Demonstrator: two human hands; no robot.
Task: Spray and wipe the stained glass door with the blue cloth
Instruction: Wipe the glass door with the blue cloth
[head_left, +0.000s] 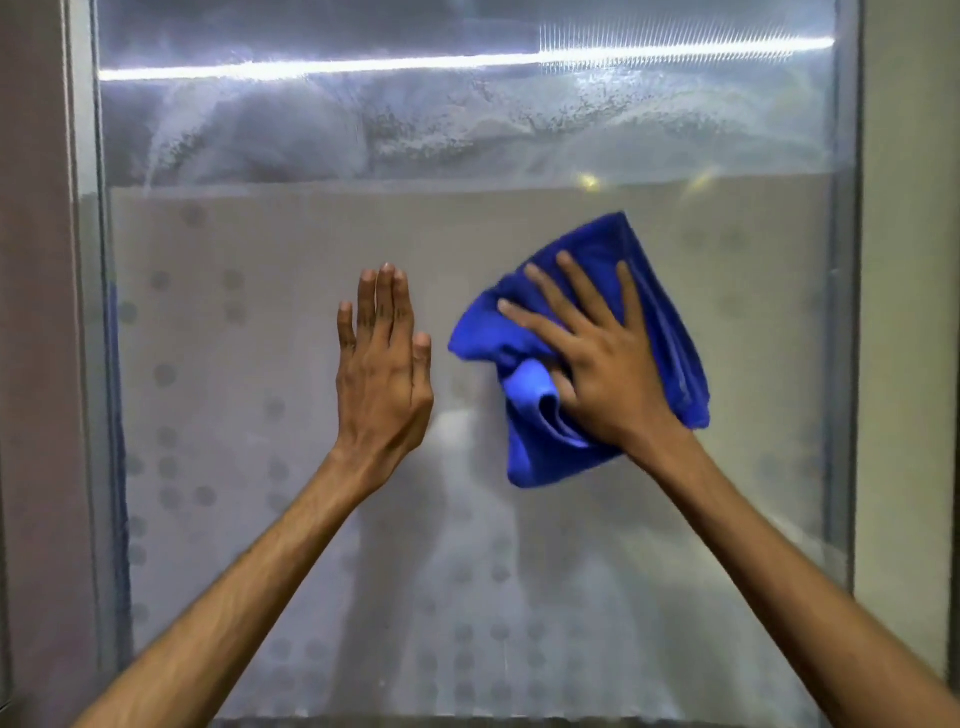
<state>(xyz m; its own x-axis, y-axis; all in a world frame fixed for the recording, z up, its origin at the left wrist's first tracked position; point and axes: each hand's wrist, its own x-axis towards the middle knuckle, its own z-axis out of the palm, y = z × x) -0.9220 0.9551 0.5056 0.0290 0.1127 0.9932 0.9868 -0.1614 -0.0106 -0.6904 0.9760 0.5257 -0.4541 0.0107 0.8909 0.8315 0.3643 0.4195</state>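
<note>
The right hand, fingers spread, is pressing the crumpled blue microfibre cloth flat against the frosted glass door, with the streaky smeared band lying directly above its grip, while the left hand is bracing flat and empty.

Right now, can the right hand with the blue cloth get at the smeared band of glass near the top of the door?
Probably yes. The right hand presses the blue cloth flat on the glass door, below the smeared band. Nothing lies between them; the left hand rests off to the side.
</note>
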